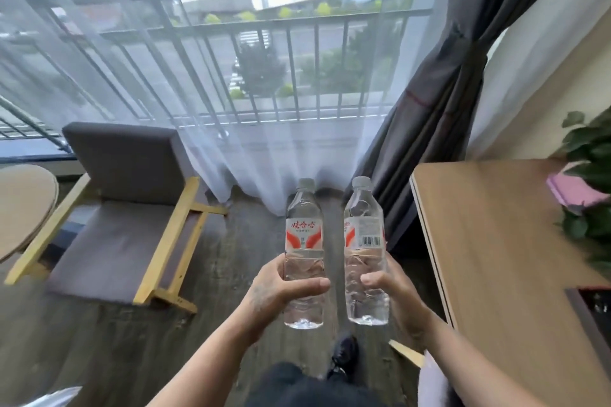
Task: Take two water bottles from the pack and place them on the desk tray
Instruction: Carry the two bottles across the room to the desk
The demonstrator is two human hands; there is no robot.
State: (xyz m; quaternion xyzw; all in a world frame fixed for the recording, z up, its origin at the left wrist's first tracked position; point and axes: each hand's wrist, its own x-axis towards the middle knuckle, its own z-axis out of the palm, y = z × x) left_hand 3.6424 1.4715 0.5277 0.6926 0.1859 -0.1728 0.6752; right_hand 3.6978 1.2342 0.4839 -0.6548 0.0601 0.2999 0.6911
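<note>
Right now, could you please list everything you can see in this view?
Water bottles: two, clear with red-and-white labels, upright, one in each hand.
Armchair: one, grey with yellow wood frame, left.
Round table: one, tan, far left.
Desk: one, light wood, right.
Tray: one, dark, desk's near edge, partly cut off.
Plant: one, green, on desk.
Curtains: sheer white, tied grey.
Left hand, right hand: each gripping a bottle.

A lived-in room, likely a bedroom: cushioned armchair point(122, 208); wooden desk point(489, 241); sheer curtains point(231, 92); balcony railing point(297, 76).
</note>
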